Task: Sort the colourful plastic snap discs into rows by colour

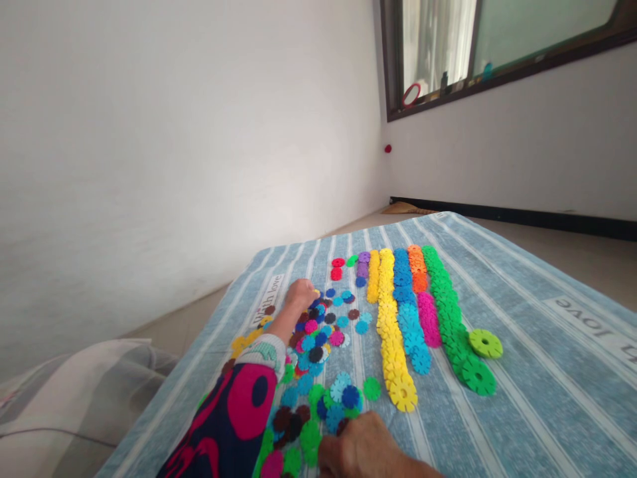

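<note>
My left hand [300, 293] reaches over the far side of a loose pile of notched plastic discs [309, 342], fingers pinched at a small yellow disc [316, 293]. Nearer to me, my right hand [365, 443] is curled at the front edge of the pile, beside a green disc [310, 441]; its fingertips are hidden. To the right of the pile, overlapping discs lie in rows by colour: a long yellow row [391, 325], a blue row [411, 325], an orange row [417, 265] with a pink row [428, 318] below it, and a green row [445, 312].
A striped blue cloth [542, 372] covers the table. Two red discs [337, 268] lie near its far edge, and a lime disc [486, 343] rests beside the green row. White walls stand behind. Grey and white fabric [99, 378] is at lower left.
</note>
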Demonstrator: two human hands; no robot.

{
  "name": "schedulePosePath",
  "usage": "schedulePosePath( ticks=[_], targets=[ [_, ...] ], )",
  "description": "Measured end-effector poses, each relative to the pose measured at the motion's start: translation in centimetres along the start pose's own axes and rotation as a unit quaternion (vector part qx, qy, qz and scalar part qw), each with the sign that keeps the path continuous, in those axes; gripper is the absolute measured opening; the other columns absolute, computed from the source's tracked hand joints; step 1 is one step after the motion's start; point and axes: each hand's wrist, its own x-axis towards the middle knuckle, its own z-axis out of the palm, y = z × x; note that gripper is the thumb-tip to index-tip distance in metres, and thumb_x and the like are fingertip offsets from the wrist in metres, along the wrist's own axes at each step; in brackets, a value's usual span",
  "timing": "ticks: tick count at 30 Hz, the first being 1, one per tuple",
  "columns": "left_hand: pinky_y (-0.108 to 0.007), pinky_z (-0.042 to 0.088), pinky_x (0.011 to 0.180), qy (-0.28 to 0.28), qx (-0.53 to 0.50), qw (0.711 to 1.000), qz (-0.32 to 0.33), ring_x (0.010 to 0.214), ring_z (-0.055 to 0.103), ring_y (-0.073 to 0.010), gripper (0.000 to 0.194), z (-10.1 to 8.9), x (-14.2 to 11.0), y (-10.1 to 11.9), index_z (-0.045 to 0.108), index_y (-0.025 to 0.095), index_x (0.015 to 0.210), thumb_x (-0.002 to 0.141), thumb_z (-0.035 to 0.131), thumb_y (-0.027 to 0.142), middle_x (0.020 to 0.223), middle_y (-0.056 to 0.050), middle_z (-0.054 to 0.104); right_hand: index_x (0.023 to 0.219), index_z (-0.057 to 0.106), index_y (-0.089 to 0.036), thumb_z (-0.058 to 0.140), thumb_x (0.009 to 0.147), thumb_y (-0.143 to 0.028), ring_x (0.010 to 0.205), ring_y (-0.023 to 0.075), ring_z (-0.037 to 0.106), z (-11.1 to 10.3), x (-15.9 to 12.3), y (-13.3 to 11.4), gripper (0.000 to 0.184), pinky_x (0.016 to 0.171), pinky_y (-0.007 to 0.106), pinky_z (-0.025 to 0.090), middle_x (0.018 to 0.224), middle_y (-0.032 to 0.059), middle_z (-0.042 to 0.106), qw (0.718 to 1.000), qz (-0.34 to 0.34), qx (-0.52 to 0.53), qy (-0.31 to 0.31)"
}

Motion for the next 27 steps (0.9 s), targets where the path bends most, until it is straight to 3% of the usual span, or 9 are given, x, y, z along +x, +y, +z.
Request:
schedulePosePath(
  ticks=[5, 11, 16, 22, 27],
  targets=[
    [-0.021, 0.041, 0.058, 0.022, -0.043, 0.999, -0.006, 0.073, 0.064, -0.0161, 0.008, 0.1, -0.4, -0.3, 0.068, 0.019, 0.071, 0.064, 0.07, 0.022, 0.07, 0.0, 0.07, 0.076, 0.063, -0.019, 0.063, 0.081, -0.024, 0.044, 0.0147, 0.052, -0.2, 0.0, 0.0, 0.007, 0.04, 0.023, 0.03, 0.06, 0.0008, 0.065, 1.0, 0.006, 0.011, -0.026],
    [-0.02, 0.042, 0.056, 0.008, -0.13, 0.991, 0.015, 0.063, 0.062, -0.0139, 0.004, -0.5, -1.4, -0.9, 0.065, 0.016, 0.069, 0.066, 0.066, 0.018, 0.059, 0.002, 0.065, 0.079, 0.062, -0.02, 0.062, 0.082, -0.026, 0.046, 0.0171, 0.057, -0.8, -0.3, 0.0, 0.007, 0.04, 0.022, 0.032, 0.061, 0.0007, 0.066, 1.0, -0.009, 0.017, -0.001],
    [-0.02, 0.044, 0.053, -0.042, -0.202, 0.977, 0.056, 0.057, 0.06, -0.0115, 0.009, -0.8, -4.4, -1.4, 0.065, 0.015, 0.077, 0.07, 0.063, 0.02, 0.061, 0.002, 0.065, 0.079, 0.064, -0.018, 0.064, 0.083, -0.029, 0.048, 0.0174, 0.06, -2.2, -0.7, -0.4, 0.011, 0.039, 0.021, 0.033, 0.062, 0.0023, 0.069, 0.999, 0.002, -0.003, -0.037],
    [-0.021, 0.042, 0.049, -0.169, -0.264, 0.942, 0.122, 0.051, 0.057, -0.0119, 0.01, -0.4, -7.9, -1.8, 0.063, 0.015, 0.073, 0.064, 0.062, 0.02, 0.055, 0.003, 0.06, 0.084, 0.066, -0.019, 0.059, 0.087, -0.034, 0.056, 0.0219, 0.067, -4.4, -0.9, -1.2, 0.017, 0.041, 0.024, 0.039, 0.072, 0.0058, 0.073, 0.995, 0.023, -0.024, -0.096],
    [-0.022, 0.039, 0.048, -0.15, -0.2, 0.961, 0.115, 0.053, 0.056, -0.0134, 0.009, -1.0, -8.8, -2.1, 0.063, 0.015, 0.068, 0.061, 0.06, 0.02, 0.057, 0.001, 0.062, 0.085, 0.067, -0.019, 0.058, 0.088, -0.034, 0.062, 0.0246, 0.07, -4.8, -0.9, -1.2, 0.017, 0.045, 0.026, 0.045, 0.077, 0.0071, 0.074, 0.996, 0.022, -0.006, -0.087]
  ],
)
